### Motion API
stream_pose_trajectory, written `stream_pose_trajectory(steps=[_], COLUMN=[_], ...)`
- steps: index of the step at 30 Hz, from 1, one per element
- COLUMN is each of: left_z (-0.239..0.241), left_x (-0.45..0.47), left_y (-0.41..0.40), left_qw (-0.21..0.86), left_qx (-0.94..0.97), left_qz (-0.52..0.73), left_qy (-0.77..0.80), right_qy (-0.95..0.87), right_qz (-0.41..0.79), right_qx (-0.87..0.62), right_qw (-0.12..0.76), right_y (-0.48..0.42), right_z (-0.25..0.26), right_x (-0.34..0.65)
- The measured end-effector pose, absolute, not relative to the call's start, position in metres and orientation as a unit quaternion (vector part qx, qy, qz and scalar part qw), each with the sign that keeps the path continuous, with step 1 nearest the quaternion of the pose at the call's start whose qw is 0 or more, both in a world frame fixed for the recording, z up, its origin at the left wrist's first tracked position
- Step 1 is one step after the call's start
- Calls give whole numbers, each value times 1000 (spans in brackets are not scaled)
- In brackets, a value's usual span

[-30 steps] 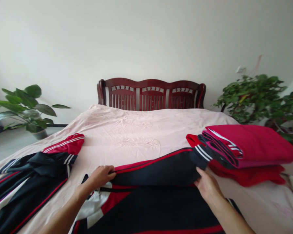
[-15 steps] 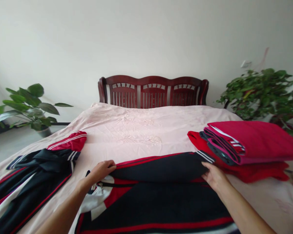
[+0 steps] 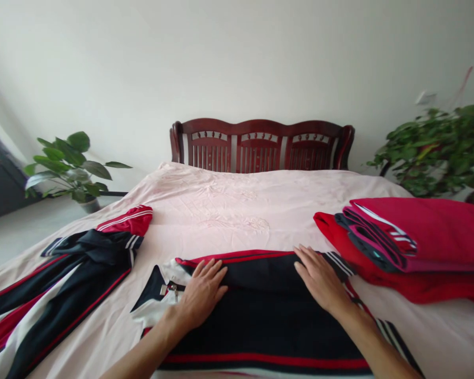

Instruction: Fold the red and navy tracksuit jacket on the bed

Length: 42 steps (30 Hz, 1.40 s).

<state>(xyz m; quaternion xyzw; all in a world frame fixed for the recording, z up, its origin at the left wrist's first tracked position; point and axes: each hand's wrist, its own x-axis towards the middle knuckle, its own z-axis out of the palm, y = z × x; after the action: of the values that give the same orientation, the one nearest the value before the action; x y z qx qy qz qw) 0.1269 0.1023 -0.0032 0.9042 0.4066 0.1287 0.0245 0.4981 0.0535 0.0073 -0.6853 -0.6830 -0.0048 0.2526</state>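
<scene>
A navy jacket with red and white stripes [image 3: 260,321] lies spread on the pink bedsheet [image 3: 229,216] right in front of me, one sleeve folded across its top. My left hand [image 3: 201,295] rests flat on the folded sleeve near the zipper and white collar, fingers stretched out. My right hand [image 3: 319,279] lies flat on the same sleeve near its striped cuff, fingers also stretched out. Neither hand grips anything.
A stack of folded red and navy garments [image 3: 411,242] sits at the right of the bed. Another navy and red jacket [image 3: 75,268] lies unfolded at the left. A dark wooden headboard [image 3: 260,145] stands at the far end, with potted plants [image 3: 69,166] on both sides.
Both hands let go of the sleeve edge they were pinching and now lie flat on it. The sleeve has dropped onto the jacket body. The view shifted a little to the left.
</scene>
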Motion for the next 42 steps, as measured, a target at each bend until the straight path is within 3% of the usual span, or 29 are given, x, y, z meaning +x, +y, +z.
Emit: stream_pose_trajectory(steps=[3,8,15,20,25,30,42], left_z=[-21,-26,-12,3,11,-6,-35], left_x=[123,114,117,109,131,156,156], left_y=[108,122,130,117,73,52,58], left_qw=[-3,-36,-42,-58,-57,-23,-31], left_qx=[894,872,862,842,851,862,840], left_qz=[98,74,29,36,80,121,134], left_qy=[437,482,505,536,516,491,524], right_qy=[-692,-687,-684,-615,-583,-574,-556], right_qz=[-17,-83,-105,-122,-21,-2,-28], right_qx=[-707,-715,-721,-779,-812,-818,-830], right_qw=[145,93,20,4,-13,48,23], right_y=[59,61,60,49,48,47,43], right_z=[-20,-55,-39,-30,-24,-20,-32], right_x=[494,508,506,530,541,553,554])
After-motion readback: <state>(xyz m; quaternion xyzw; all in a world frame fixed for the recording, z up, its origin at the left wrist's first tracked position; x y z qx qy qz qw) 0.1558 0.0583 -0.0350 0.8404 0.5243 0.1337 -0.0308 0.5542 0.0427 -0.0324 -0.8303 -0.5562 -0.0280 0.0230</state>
